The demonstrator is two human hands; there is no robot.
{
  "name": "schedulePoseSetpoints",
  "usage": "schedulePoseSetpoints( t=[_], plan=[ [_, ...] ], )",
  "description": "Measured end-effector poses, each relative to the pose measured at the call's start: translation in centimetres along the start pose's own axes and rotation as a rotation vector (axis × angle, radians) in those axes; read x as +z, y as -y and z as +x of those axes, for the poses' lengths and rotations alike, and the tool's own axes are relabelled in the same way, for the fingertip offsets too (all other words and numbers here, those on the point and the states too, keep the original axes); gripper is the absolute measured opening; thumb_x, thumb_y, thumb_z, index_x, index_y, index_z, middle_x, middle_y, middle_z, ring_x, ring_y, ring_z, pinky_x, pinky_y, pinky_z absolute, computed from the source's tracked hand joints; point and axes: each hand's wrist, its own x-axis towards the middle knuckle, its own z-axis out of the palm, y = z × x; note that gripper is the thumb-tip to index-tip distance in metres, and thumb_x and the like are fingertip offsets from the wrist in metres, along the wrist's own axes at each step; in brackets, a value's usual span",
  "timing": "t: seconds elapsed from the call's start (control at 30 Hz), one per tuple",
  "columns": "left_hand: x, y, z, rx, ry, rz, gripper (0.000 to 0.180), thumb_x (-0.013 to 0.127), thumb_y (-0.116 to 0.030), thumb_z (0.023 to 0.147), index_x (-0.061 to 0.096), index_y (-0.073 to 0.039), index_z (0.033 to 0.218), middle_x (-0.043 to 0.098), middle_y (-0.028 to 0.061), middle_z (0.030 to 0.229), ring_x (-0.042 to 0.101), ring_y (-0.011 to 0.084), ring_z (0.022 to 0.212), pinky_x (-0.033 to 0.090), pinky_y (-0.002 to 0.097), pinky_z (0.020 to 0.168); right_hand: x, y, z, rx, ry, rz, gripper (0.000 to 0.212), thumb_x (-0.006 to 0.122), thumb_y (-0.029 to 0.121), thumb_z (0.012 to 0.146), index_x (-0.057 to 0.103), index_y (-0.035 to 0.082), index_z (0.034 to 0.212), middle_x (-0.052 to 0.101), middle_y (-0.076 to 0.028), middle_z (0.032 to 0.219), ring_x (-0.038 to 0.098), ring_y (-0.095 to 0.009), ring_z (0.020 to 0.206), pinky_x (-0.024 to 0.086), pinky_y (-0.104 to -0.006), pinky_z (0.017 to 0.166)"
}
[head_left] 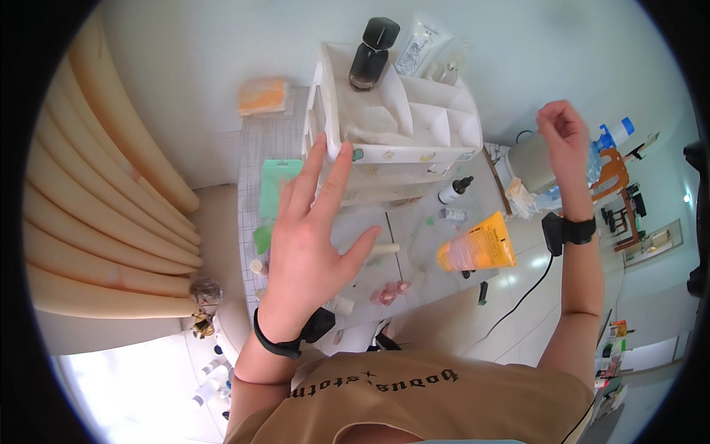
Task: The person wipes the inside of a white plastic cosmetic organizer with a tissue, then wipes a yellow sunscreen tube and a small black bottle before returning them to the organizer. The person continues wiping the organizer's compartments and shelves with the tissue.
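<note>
My left hand (310, 240) is spread open over the table's left half. Its two longest fingertips reach the front left corner of a white desk organizer (414, 154); whether they touch it, I cannot tell. Away to the right, past the table, my right hand (566, 137) is raised with its fingers curled in, and no object shows in it. A black bottle (370, 59) stands in the organizer's top tray, with a white tube (418, 48) and a clear bottle (447, 68) behind. In front stands a dark dropper bottle (452, 191), near a yellow-orange tube (479, 246).
A green packet (279, 185) lies left of the organizer, an orange packet (263, 98) behind it. Pink pieces (390, 293) lie near the table's front. Beige curtains (111, 192) hang left. Right of the table stand a grey cylinder (531, 164) and a blue-topped water bottle (611, 137).
</note>
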Motion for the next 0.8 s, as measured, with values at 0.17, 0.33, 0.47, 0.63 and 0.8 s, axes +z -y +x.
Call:
schedulePoseSetpoints(
  t=[0.17, 0.33, 0.47, 0.63, 0.8],
  plan=[
    [0.0, -0.1, -0.2, 0.035, -0.013, 0.020, 0.106, 0.096, -0.010, 0.080, 0.049, -0.016, 0.175, 0.041, 0.0195, 0.182, 0.054, 0.0447, 0.155, 0.057, 0.0490, 0.112, 4.4, 13.8, 2.4, -0.640, 0.176, -0.332, 0.021, 0.078, -0.001, 0.098, 0.072, 0.006, 0.117, 0.075, -0.001, 0.110, 0.072, -0.013, 0.101, 0.057, -0.0305, 0.089],
    [-0.2, 0.1, -0.3, 0.059, -0.017, 0.017, 0.108, 0.095, -0.010, 0.079, 0.048, -0.017, 0.175, 0.041, 0.0197, 0.182, 0.057, 0.0443, 0.150, 0.057, 0.0477, 0.113, 12.9, 16.8, 6.3, -0.924, 0.310, -0.594, 0.032, 0.074, 0.003, 0.103, 0.071, 0.004, 0.135, 0.078, -0.006, 0.126, 0.075, -0.016, 0.111, 0.060, -0.0317, 0.094],
    [-0.2, 0.3, -0.3, 0.079, -0.034, 0.023, 0.109, 0.095, -0.011, 0.078, 0.047, -0.018, 0.176, 0.041, 0.0189, 0.182, 0.060, 0.0422, 0.144, 0.056, 0.0467, 0.113, 16.8, 14.9, 8.6, -0.945, 0.287, -0.579, 0.041, 0.076, 0.006, 0.098, 0.071, 0.011, 0.138, 0.077, -0.006, 0.136, 0.074, -0.029, 0.116, 0.053, -0.0453, 0.113],
    [-0.2, 0.5, -0.4, 0.075, -0.041, 0.008, 0.110, 0.095, -0.012, 0.078, 0.047, -0.019, 0.176, 0.041, 0.0179, 0.182, 0.062, 0.0410, 0.142, 0.057, 0.0468, 0.113, 15.8, 14.0, 9.9, -0.746, 0.462, -0.708, 0.043, 0.078, 0.010, 0.099, 0.069, 0.013, 0.141, 0.078, -0.003, 0.131, 0.074, -0.028, 0.112, 0.042, -0.0525, 0.126],
    [-0.1, 0.5, -0.4, 0.062, -0.039, -0.004, 0.108, 0.096, -0.013, 0.078, 0.049, -0.018, 0.175, 0.042, 0.0178, 0.181, 0.062, 0.0401, 0.142, 0.058, 0.0460, 0.111, 14.2, 13.7, 8.5, -0.748, 0.436, -0.657, 0.036, 0.081, 0.015, 0.099, 0.072, 0.010, 0.133, 0.079, -0.006, 0.123, 0.075, -0.029, 0.107, 0.050, -0.0472, 0.112]
  ],
)
